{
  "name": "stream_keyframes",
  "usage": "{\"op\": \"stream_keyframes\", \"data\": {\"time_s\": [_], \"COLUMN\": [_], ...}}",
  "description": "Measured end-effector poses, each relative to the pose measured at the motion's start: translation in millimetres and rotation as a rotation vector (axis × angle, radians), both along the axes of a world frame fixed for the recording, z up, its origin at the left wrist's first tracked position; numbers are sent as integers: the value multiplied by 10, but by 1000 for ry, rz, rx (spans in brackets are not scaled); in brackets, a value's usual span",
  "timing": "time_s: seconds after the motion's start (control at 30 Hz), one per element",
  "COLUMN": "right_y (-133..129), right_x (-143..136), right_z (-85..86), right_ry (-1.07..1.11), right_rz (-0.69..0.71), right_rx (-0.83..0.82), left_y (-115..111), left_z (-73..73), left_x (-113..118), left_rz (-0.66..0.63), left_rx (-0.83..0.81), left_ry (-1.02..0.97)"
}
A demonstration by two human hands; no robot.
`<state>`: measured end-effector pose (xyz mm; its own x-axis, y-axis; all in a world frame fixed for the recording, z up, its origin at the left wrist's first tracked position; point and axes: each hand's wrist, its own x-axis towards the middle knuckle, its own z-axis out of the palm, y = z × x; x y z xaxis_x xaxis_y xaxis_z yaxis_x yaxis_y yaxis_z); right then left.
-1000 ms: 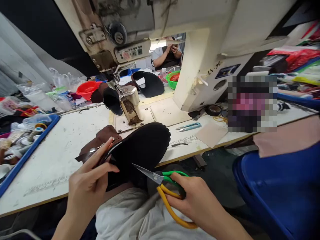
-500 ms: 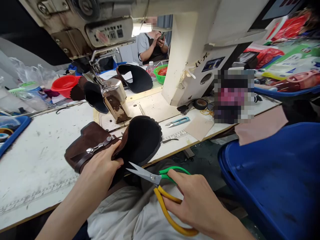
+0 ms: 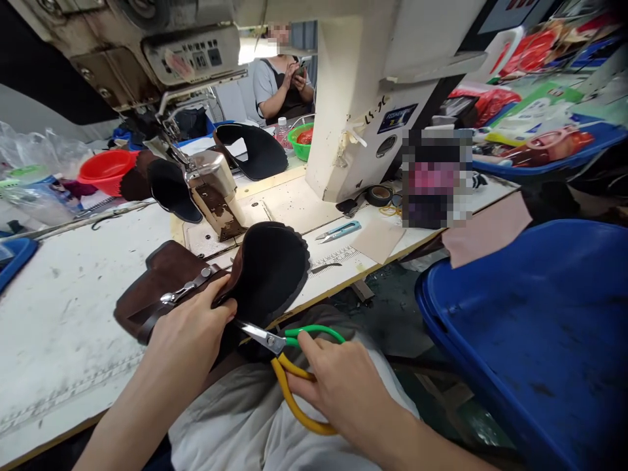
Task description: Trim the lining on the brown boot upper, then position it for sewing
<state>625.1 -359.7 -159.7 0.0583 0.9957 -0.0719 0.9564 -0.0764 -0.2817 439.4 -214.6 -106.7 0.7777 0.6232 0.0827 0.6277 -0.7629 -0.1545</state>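
A brown leather shoe upper with a metal buckle strap and a black lining rests at the near edge of the white worktable. My left hand grips it where the brown leather meets the black lining. My right hand holds scissors with green and yellow handles. The blades point left and their tips touch the lower edge of the lining, just beside my left thumb.
A sewing machine stands behind the upper, with more black shoe pieces around it. Thread snips and a tape roll lie on the table. A blue bin sits at the right. A person sits beyond.
The scissors have moved left and up until the blade tips meet the lining's edge. My left hand has shifted its grip on the upper, and the view has tilted down and right.
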Motion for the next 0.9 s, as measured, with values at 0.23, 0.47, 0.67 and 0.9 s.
{"op": "stream_keyframes", "data": {"time_s": [0.23,0.47,0.67,0.9], "right_y": [163,267,251,469], "right_x": [45,95,161,57], "right_z": [97,137,213,371], "right_ry": [-43,-38,-57,-105], "right_rz": [67,91,48,131], "right_rx": [-1,-12,34,120], "left_y": [9,282,300,240], "left_z": [55,254,294,305], "left_x": [44,-74,-61,-51], "left_rz": [102,329,373,307], "left_rx": [-95,-267,-337,-336], "left_ry": [-20,-170,-168,-193]}}
